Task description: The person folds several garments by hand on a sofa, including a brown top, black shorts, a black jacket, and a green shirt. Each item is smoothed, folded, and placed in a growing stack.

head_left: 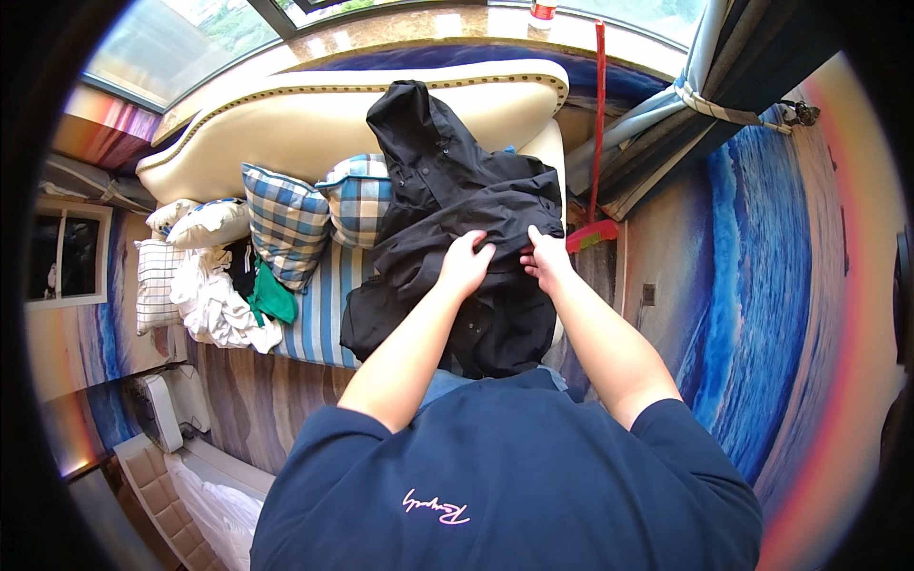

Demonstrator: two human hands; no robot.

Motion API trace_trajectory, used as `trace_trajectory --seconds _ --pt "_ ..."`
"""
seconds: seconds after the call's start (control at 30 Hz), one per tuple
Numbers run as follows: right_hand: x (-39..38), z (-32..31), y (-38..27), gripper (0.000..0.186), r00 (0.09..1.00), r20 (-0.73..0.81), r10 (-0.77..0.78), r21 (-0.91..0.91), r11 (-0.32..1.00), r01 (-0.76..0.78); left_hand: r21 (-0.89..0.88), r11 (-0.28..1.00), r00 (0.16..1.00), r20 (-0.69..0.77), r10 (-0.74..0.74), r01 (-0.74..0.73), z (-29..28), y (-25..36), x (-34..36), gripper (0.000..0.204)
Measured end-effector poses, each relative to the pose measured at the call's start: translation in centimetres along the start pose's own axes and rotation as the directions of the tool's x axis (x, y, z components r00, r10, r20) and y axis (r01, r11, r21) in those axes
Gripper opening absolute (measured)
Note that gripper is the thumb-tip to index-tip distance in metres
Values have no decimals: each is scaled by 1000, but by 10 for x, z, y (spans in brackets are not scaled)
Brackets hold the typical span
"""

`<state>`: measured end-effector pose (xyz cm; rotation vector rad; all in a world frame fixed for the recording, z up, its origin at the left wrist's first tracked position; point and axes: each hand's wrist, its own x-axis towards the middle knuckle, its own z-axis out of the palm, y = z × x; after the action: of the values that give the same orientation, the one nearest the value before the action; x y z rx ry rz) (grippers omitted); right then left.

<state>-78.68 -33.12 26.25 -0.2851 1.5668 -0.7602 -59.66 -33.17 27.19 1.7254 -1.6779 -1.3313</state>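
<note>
A black hooded jacket (438, 214) with snap buttons lies rumpled over the right part of a striped sofa. Its hood rests up against the cream backrest, and its lower part hangs over the front edge near my body. My left hand (465, 264) is curled on the cloth at the middle of the jacket, its fingertips partly sunk in the folds. Close by on the right, my right hand (547, 260) pinches the jacket near its right edge between thumb and fingers.
Left of the jacket are two checked cushions (286, 221), white clothes (214, 295) and a green garment (272, 293). The cream backrest (286, 114) stands behind. A red-handled broom (598, 124) leans at the right, beside a tied curtain (700, 105).
</note>
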Motion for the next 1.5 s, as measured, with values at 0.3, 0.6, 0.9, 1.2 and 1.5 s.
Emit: trace_trajectory --seconds 0.3,0.6,0.9,1.2,1.5 --pt "46 -15 60 90 990 -139 -12 -127 992 -5 147 874 868 -270 -416 464 -16 -116 -115 86" --pt "2 -11 70 103 980 -30 195 -62 978 -197 -599 296 600 405 -690 744 19 -127 -99 119" --pt "-21 -73 184 103 808 -355 470 -56 852 -520 -583 220 521 418 -744 782 29 -178 -128 106" --pt "-21 -72 220 89 845 275 459 693 515 -505 -537 -345 307 785 -539 770 70 -187 -152 83" --pt "-8 -89 222 60 770 275 576 569 549 -613 -748 -547 650 634 -419 376 124 -190 -149 47"
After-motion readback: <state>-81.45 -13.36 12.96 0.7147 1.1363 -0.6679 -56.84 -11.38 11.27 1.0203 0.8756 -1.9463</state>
